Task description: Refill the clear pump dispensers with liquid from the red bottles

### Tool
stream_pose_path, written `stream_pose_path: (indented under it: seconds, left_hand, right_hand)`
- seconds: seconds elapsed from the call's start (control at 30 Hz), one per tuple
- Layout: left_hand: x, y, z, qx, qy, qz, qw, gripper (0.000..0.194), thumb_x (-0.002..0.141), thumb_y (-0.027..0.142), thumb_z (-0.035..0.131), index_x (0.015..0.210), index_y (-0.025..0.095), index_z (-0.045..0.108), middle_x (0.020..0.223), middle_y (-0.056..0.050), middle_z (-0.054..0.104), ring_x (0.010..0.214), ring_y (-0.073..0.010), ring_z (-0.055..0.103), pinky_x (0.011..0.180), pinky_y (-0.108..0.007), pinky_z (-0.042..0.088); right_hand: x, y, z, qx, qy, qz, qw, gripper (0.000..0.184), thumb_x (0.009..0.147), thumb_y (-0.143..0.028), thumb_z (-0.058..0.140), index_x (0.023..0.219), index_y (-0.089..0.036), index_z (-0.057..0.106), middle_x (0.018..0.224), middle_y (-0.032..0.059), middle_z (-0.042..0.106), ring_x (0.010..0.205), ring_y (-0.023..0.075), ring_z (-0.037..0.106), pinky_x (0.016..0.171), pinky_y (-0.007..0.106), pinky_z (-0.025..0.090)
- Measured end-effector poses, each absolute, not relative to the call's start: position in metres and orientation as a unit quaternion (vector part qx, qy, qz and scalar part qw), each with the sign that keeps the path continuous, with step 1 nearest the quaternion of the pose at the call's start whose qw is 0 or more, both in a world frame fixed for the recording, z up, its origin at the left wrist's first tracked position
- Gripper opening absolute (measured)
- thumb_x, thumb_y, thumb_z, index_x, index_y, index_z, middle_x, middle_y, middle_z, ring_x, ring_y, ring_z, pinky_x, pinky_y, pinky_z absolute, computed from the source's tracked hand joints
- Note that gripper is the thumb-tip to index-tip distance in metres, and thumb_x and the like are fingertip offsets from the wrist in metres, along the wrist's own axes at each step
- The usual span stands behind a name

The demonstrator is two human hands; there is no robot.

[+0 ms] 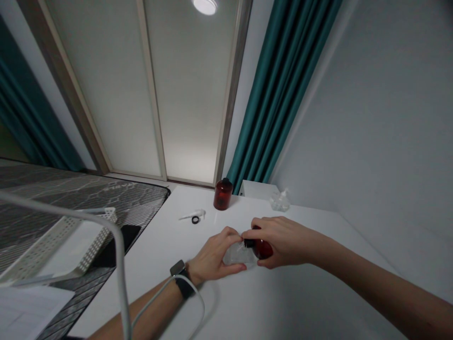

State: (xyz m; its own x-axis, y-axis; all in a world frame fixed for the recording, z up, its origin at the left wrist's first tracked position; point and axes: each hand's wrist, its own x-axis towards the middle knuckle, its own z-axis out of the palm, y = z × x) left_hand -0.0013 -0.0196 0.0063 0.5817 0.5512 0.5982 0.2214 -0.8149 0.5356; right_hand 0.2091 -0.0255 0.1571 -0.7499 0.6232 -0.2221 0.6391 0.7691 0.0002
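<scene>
My right hand [279,241] is closed round a dark red bottle [264,249], which lies tilted with its black neck [249,243] pointing left. In my left hand [219,257] is a clear plastic bottle [238,254], gripped between thumb and fingers. The black neck meets the upper end of the clear bottle; whether they touch cannot be made out. Fingers cover part of both. Farther back on the white table [170,293] stands another dark red bottle [222,194] with a black top. A white pump top [197,214] and a black ring [195,220] lie left of it.
A clear bottle with a white pump [280,201] stands at the back right, before a white cabinet [260,189]. To the left are a white perforated basket [58,248], a black flat object [118,245] and papers [33,309]. A white cable [120,264] crosses near my left wrist.
</scene>
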Motion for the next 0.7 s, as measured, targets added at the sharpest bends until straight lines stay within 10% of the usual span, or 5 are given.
stream_pose_path:
  seconds: [0.7]
  left_hand:
    - [-0.0007, -0.0199, 0.0062, 0.860, 0.215, 0.409, 0.215, 0.048, 0.088, 0.047, 0.065, 0.125, 0.022, 0.048, 0.112, -0.009, 0.057, 0.101, -0.0238, 0.060, 0.084, -0.036, 0.053]
  right_hand:
    - [0.2085, -0.0249, 0.1575, 0.334, 0.936, -0.035, 0.107, 0.034, 0.077, -0.038, 0.071, 0.109, -0.027, 0.063, 0.095, 0.0046, 0.062, 0.079, 0.0213, 0.061, 0.062, 0.028, 0.036]
